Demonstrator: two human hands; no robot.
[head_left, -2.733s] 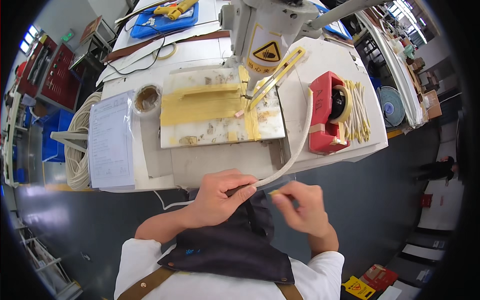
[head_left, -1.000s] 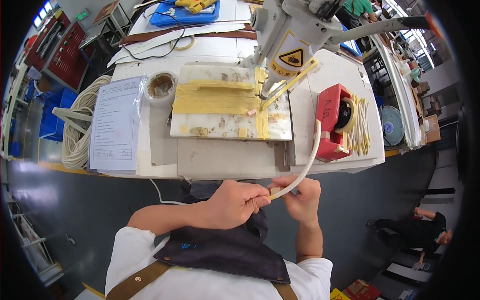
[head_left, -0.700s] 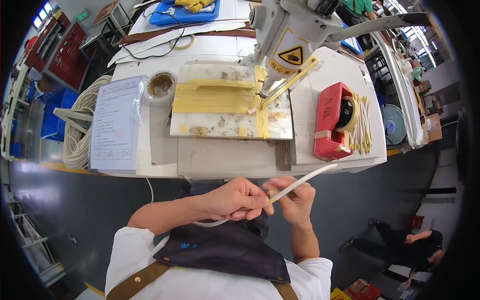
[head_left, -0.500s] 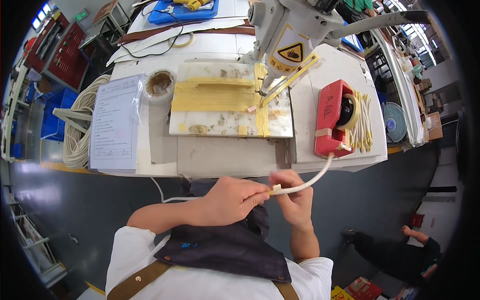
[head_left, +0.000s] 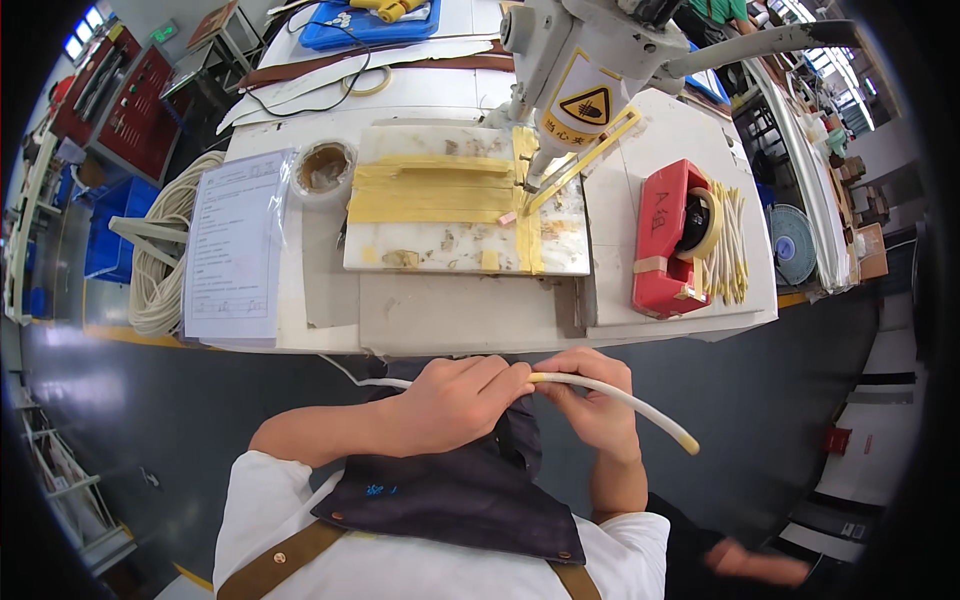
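A white cord (head_left: 630,402) runs across in front of me, over the fingers of my right hand (head_left: 590,405). Its free end, capped with yellow tape, droops to the right. My left hand (head_left: 460,400) is closed around the cord, whose other part trails off to the left behind my wrist. Between the two hands a band of yellow tape (head_left: 539,377) circles the cord. My right thumb and forefinger pinch at that band; the exact contact is partly hidden.
Beyond the table edge stands a red tape dispenser (head_left: 652,240), beside several taped cord pieces (head_left: 728,245). A press machine (head_left: 570,90) overhangs a white board (head_left: 420,262). At left lie a printed sheet (head_left: 235,250), a tape roll (head_left: 324,170) and a cord coil (head_left: 160,280).
The cord's free end has come away from the tape dispenser and now hangs lower right. My right fingers have closed in at the tape band. A person at lower right has moved closer.
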